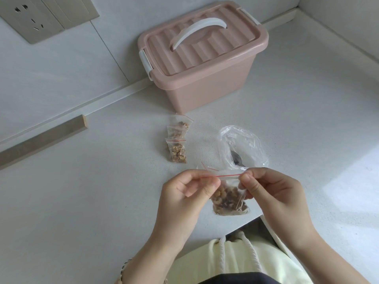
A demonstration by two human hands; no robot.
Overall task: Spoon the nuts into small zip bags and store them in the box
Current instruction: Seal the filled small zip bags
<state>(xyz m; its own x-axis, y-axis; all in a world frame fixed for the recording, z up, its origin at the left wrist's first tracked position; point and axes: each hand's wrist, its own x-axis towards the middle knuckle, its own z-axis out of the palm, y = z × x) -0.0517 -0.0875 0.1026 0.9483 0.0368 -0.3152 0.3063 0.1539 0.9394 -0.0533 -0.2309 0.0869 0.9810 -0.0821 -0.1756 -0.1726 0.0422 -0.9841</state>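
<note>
Sealing now: left hand point(184, 193) and right hand point(272, 193) pinch the small clear zip bag of nuts point(227, 199), three filled bags point(178, 152) lie unstored, pink plastic box point(205, 78) lidded

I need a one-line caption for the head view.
Left hand and right hand pinch a nut-filled zip bag; three filled bags lie near the closed pink box.
</note>
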